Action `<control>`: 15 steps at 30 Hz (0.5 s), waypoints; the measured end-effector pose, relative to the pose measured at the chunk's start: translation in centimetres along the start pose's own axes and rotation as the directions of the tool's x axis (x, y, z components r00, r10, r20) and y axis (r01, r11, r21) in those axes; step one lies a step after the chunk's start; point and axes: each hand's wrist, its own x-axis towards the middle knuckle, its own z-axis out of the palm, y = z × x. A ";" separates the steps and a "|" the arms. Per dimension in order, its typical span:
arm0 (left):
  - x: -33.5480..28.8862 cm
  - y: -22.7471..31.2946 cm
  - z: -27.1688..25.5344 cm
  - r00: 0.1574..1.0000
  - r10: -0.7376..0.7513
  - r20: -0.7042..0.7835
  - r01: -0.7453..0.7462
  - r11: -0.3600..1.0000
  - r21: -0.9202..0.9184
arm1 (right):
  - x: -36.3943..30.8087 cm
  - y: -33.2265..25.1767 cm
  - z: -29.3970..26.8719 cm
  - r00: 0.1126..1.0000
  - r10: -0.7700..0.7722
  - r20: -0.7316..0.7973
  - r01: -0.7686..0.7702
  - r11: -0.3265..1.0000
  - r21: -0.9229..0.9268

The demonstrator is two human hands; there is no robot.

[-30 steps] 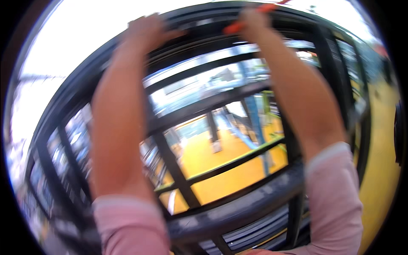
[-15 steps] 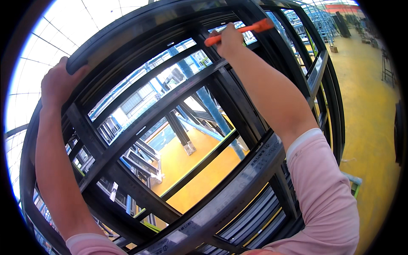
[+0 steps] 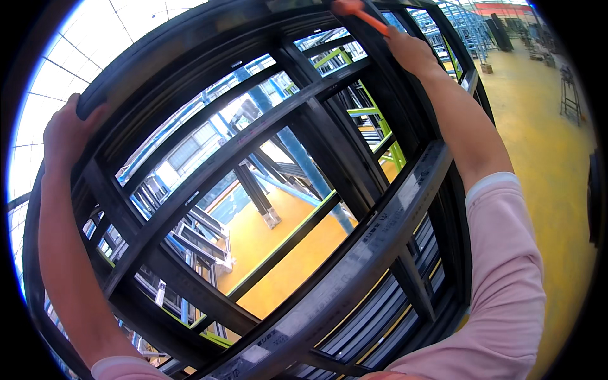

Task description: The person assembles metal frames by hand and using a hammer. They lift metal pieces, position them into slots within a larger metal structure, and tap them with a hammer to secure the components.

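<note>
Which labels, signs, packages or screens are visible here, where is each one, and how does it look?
Printed marking: small pale lettering along the grey protective strip on the dark frame bar, centre right.
Second marking: the same pale print, lower on that strip.
No packages, signs or screens are visible.

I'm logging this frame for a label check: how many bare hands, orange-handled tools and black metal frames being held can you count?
Bare hands: 2, left hand and right hand
Orange-handled tool: 1
Black metal window frame, gripped: 1
Total: 4
</note>
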 end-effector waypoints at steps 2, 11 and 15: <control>0.0 0.5 -0.3 1.000 -0.003 0.020 0.004 1.000 -0.027 | 0.2 1.4 0.0 0.982 0.126 0.138 -0.122 0.992 -0.034; -0.1 0.3 -1.0 0.998 0.038 0.050 -0.034 0.995 -0.093 | -0.6 -8.6 -0.1 0.826 0.292 0.482 -0.482 -0.077 0.873; -0.2 0.8 -1.2 0.999 0.039 0.034 -0.035 0.994 -0.108 | 1.3 -11.4 -0.3 0.823 0.307 0.479 -0.326 -0.436 0.839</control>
